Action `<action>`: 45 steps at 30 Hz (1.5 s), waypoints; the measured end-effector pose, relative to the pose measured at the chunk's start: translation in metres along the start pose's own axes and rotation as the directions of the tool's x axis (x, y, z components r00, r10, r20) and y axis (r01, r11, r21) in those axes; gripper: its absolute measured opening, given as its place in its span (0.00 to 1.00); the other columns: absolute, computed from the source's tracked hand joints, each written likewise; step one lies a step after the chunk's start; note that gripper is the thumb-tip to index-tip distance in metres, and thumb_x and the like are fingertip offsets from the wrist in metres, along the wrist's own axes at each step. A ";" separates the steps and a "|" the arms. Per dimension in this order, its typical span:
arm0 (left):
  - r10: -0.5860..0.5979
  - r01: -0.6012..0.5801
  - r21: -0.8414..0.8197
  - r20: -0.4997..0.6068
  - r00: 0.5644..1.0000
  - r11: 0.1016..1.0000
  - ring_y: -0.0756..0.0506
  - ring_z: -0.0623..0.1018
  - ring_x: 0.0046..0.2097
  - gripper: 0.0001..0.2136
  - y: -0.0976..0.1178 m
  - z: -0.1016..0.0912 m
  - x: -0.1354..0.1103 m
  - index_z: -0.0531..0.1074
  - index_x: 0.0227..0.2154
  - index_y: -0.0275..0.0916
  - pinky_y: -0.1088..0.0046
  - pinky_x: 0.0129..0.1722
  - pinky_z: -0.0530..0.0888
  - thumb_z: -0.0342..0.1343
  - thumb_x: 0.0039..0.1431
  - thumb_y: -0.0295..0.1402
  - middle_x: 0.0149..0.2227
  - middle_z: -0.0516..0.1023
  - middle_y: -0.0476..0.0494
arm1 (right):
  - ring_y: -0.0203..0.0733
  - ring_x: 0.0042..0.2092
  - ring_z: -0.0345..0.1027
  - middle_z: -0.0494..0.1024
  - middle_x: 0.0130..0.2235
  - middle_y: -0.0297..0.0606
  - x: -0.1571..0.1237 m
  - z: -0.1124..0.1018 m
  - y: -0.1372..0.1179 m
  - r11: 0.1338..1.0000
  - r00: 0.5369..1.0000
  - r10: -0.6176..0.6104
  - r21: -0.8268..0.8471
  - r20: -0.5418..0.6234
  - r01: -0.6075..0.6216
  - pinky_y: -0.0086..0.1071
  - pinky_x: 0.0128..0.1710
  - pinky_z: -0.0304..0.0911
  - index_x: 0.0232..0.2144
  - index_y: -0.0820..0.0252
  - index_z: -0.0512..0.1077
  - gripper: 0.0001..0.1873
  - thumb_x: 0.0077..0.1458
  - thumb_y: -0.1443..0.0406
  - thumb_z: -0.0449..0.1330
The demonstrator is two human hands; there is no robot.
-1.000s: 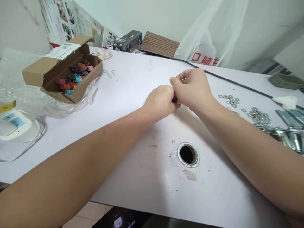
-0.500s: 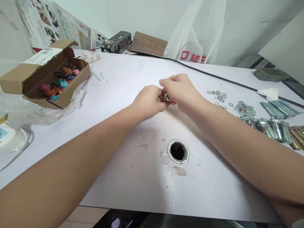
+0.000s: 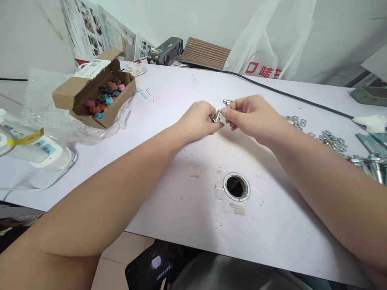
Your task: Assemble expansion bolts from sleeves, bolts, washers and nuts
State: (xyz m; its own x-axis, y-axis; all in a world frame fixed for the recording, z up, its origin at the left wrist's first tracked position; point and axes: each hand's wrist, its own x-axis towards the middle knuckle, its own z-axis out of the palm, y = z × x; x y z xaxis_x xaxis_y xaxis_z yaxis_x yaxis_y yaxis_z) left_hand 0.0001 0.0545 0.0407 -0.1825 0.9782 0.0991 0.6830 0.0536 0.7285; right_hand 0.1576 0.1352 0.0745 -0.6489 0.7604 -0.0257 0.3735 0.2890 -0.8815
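Note:
My left hand (image 3: 200,117) is closed around a silver bolt (image 3: 217,116), whose shank points up and to the right out of the fingers. My right hand (image 3: 252,117) is closed too, with thumb and forefinger at the bolt's upper end. From behind the right fingers juts a short silver metal cylinder (image 3: 227,102), its other end covered by the hand. Both hands are close together above the white table. To the right, partly behind the right forearm, lie loose washers (image 3: 296,120), a heap of nuts (image 3: 332,140) and several bolts (image 3: 375,167).
A round hole with a metal rim (image 3: 248,189) is set in the table near its front edge. An open cardboard box (image 3: 119,105) of coloured caps stands on the left, by a white device (image 3: 50,155). A black cable (image 3: 281,96) crosses the back.
My view has swung left, so the table things sit further right. The hands have drawn slightly apart, and the bolt and the silver cylinder now show between and above the fingers.

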 end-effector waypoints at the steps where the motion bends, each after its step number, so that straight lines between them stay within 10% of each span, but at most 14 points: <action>1: -0.005 0.005 -0.005 0.004 1.000 1.000 0.49 0.72 0.26 0.14 -0.001 0.000 0.000 0.65 0.21 0.42 0.66 0.31 0.66 0.63 0.56 0.35 0.23 0.80 0.49 | 0.35 0.28 0.63 0.72 0.24 0.37 0.001 -0.001 0.001 0.998 1.000 0.004 0.066 0.028 -0.005 0.33 0.32 0.60 0.21 0.60 0.73 0.20 0.65 0.67 0.72; 6: 0.002 -0.001 -0.011 0.007 1.000 1.000 0.49 0.71 0.25 0.15 -0.002 0.000 0.001 0.63 0.20 0.43 0.67 0.31 0.65 0.63 0.55 0.36 0.22 0.80 0.50 | 0.32 0.28 0.64 0.73 0.26 0.37 0.003 -0.002 0.000 0.949 0.996 -0.005 0.314 0.087 -0.023 0.30 0.33 0.65 0.21 0.61 0.72 0.22 0.66 0.64 0.72; 13: 0.013 -0.013 -0.021 0.018 1.000 1.000 0.48 0.74 0.28 0.02 -0.001 -0.001 0.002 0.75 0.26 0.40 0.68 0.32 0.66 0.61 0.52 0.31 0.23 0.79 0.51 | 0.32 0.28 0.65 0.73 0.26 0.38 0.000 0.006 -0.002 0.954 0.992 0.018 0.296 0.126 -0.055 0.29 0.31 0.64 0.20 0.62 0.73 0.22 0.65 0.66 0.73; 29: 0.020 -0.019 -0.023 0.039 0.999 1.000 0.48 0.75 0.28 0.06 -0.002 0.000 0.001 0.74 0.27 0.40 0.68 0.32 0.66 0.62 0.55 0.35 0.24 0.80 0.50 | 0.33 0.29 0.68 0.75 0.29 0.41 0.001 -0.003 -0.001 0.891 0.958 0.143 0.390 0.248 -0.234 0.28 0.32 0.70 0.23 0.65 0.75 0.20 0.67 0.66 0.71; 45: 0.027 -0.022 -0.112 0.045 0.999 0.993 0.51 0.70 0.26 0.09 0.001 -0.001 -0.003 0.76 0.26 0.38 0.69 0.29 0.63 0.67 0.52 0.37 0.22 0.76 0.51 | 0.34 0.31 0.70 0.75 0.29 0.41 0.002 -0.011 0.001 0.944 0.975 0.072 0.302 0.212 -0.135 0.31 0.37 0.72 0.22 0.63 0.77 0.19 0.68 0.70 0.68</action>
State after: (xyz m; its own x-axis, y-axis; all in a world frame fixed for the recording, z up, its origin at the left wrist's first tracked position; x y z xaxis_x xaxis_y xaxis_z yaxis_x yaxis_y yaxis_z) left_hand 0.0006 0.0517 0.0420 -0.1318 0.9873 0.0884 0.6035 0.0091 0.7973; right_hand 0.1638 0.1431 0.0787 -0.7460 0.6387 -0.1885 0.2402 -0.0059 -0.9707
